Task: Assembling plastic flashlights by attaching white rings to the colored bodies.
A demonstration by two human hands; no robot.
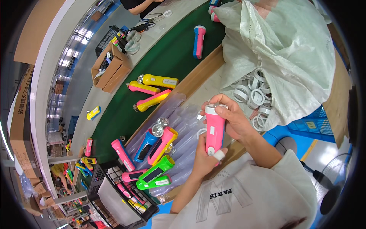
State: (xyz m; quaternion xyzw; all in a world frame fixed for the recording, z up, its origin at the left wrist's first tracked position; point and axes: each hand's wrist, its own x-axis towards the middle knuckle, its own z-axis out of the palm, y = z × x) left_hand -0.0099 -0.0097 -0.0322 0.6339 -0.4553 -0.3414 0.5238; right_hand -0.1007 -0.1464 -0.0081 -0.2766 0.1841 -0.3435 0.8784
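A pink flashlight stands nearly upright in front of my chest, a white ring around its wide head. My left hand is closed round its lower handle; the thumb has a white wrap. Up at the head, my right hand grips the ring, its thumb on the rim and the fingers behind. Left of my hands, on clear plastic sleeves, lie several flashlights, among them a green one, a blue one and a pink-and-yellow one. Loose clear reflector cups lie beside them.
A large white woven sack spills white rings at the right. Beyond a low ledge runs a green belt carrying yellow flashlights. A black crate sits lower left; a cardboard box stands across the belt, near another person's arm.
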